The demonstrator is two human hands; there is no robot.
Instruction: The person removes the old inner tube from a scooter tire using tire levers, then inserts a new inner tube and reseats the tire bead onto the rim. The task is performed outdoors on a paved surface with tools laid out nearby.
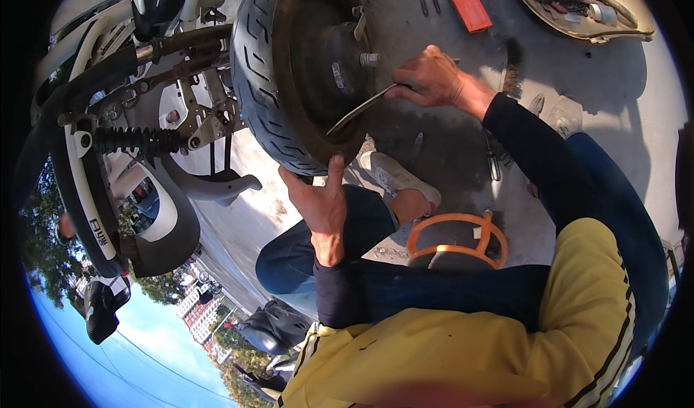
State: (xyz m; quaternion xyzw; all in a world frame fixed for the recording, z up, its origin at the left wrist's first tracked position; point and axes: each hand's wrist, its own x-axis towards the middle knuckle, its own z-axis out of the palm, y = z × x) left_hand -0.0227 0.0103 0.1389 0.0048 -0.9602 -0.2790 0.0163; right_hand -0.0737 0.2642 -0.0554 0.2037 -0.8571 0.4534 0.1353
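Head view, right hand (432, 77) fingers gripping tyre lever (361, 109), left hand (320, 204) fingers spread on tyre (262, 82)

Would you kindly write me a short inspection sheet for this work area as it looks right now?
Surface: grey concrete ground, dark stain under the wheel.
Job's things: scooter wheel with black tyre; flat metal lever pushed in at the rim.
Clutter: orange box, tray of tools, wire brush, orange ring-shaped stand.
Hands: right hand grips the lever; left hand presses the tyre's edge.
Cables: nothing seen.
Surroundings: scooter frame with black spring shock.
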